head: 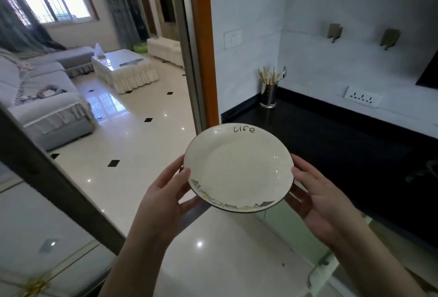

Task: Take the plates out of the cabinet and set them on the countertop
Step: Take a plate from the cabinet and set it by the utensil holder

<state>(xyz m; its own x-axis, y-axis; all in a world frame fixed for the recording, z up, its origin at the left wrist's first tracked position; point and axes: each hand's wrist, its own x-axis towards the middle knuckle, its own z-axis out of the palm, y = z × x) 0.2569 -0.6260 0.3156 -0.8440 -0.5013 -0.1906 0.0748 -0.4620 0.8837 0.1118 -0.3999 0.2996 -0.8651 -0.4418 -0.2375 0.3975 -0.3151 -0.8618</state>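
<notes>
A cream plate (pixel 238 168) with a dark rim, the word "life" at its far edge and a painted pattern along its near edge, is held level in the air. My left hand (pixel 163 198) grips its left rim, thumb on top. On the opposite rim sits my right hand (pixel 318 198), fingers underneath. The plate hovers at the near left corner of the black countertop (pixel 343 147), partly over the floor. No cabinet interior is visible.
A metal cup of chopsticks and spoons (pixel 269 94) stands at the counter's back left corner. A wall socket strip (pixel 362 99) sits above the counter's back edge. An orange door frame (pixel 203 45) borders the counter on the left, with a living room beyond.
</notes>
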